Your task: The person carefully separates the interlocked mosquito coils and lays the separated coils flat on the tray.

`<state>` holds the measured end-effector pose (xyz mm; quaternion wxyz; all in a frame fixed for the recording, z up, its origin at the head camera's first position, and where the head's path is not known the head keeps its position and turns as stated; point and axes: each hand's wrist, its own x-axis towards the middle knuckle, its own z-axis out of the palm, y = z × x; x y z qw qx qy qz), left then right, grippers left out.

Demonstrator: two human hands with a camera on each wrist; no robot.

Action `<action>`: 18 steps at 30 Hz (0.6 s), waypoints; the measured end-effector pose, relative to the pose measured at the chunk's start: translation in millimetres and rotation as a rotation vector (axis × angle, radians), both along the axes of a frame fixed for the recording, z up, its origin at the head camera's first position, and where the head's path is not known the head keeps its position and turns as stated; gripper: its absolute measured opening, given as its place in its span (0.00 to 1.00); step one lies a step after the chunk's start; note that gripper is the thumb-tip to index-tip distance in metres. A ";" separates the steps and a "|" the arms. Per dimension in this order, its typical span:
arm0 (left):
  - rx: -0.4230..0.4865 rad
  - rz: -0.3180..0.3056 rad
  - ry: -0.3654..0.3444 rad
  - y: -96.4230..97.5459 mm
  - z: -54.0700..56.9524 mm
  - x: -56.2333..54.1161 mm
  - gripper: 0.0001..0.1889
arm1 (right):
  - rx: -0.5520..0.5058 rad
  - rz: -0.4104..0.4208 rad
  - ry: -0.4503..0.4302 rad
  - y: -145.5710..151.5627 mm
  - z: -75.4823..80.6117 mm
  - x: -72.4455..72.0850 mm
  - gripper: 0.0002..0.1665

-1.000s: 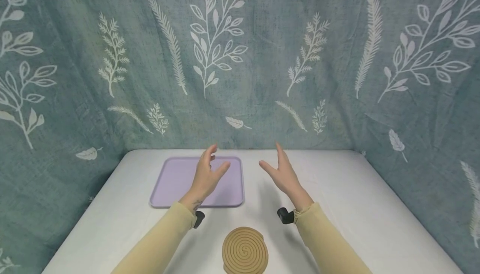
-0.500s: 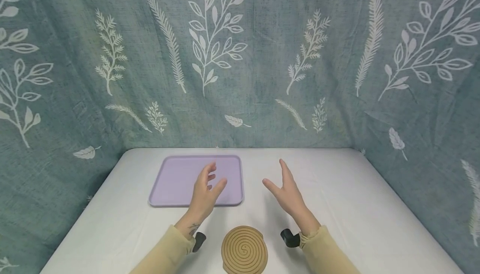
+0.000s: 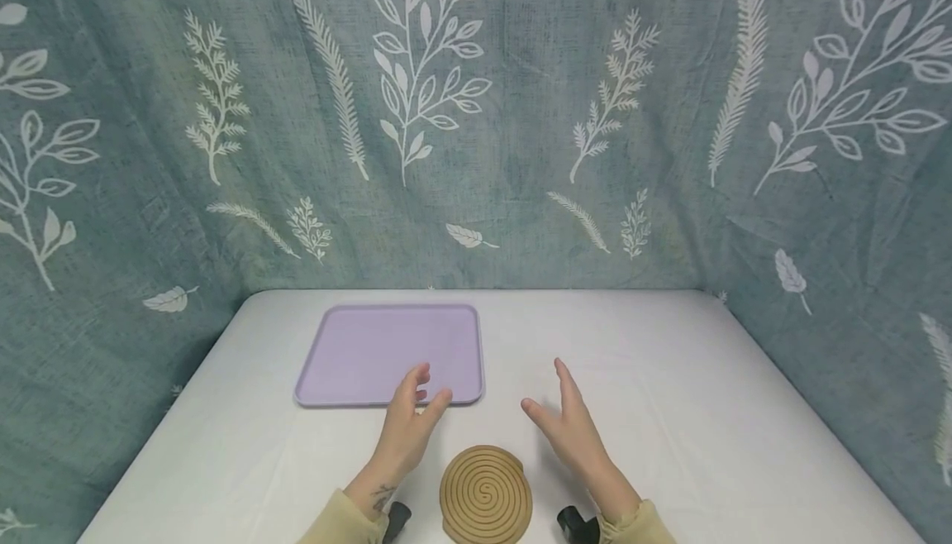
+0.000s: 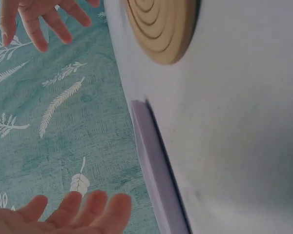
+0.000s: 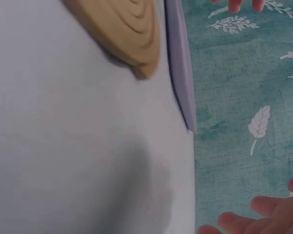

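Observation:
A tan spiral-grooved disc point(image 3: 486, 494), like a coiled round trivet, lies on the white table at the near middle. My left hand point(image 3: 407, 424) hovers to its upper left, fingers loosely bent and thumb apart, holding nothing. On the other side my right hand point(image 3: 573, 428) hovers to the upper right of the disc, thumb and fingers spread, also with nothing in it. Behind the left hand lies a flat lavender tray point(image 3: 372, 354), its near right part overlapped by the fingers. In the left wrist view the disc point(image 4: 163, 29) shows its thick rounded edge.
A white cloth point(image 3: 714, 445) covers the table. Blue-green curtains point(image 3: 521, 114) with white leaf prints hang behind it and on both sides. A dark wrist-worn device point(image 3: 578, 525) sits at the right wrist.
Both hands have drawn back toward the person, from over the tray's depth to just beyond the disc. The disc and tray stay put on the table.

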<state>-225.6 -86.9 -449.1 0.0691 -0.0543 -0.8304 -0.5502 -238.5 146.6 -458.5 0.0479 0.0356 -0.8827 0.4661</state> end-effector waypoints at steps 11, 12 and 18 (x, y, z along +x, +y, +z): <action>-0.080 -0.001 -0.145 2.3 -12.5 14.6 0.40 | 0.009 0.023 -0.048 -6.4 -18.2 20.2 0.51; -0.083 0.007 -0.163 2.7 -13.4 14.9 0.41 | 0.012 0.025 -0.057 -6.7 -18.4 21.3 0.52; -0.135 0.030 -0.246 3.6 -15.6 13.6 0.45 | 0.076 0.022 -0.108 -10.0 -16.3 24.4 0.53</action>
